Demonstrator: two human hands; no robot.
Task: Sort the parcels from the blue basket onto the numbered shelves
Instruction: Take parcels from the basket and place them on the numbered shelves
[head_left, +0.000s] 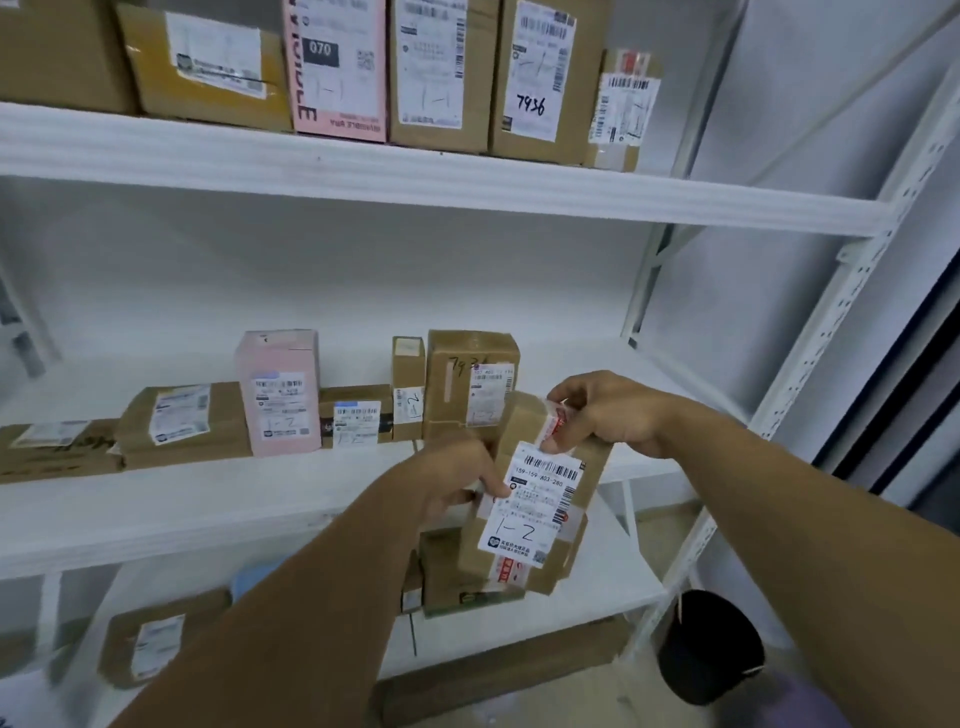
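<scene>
A brown cardboard parcel with a white label hand-marked "1-2" is held up in front of the middle shelf. My left hand grips its left edge, thumb on the label. My right hand holds its top end by the red-printed tape. Behind it on the middle shelf stand several parcels marked "1-2", among them a pink box and a tall brown box. The blue basket is not in view.
The top shelf carries several boxes marked "1-1", one of them pink. More parcels lie on the lower shelf. The white upright post of the rack stands at right, with a black bin on the floor beside it.
</scene>
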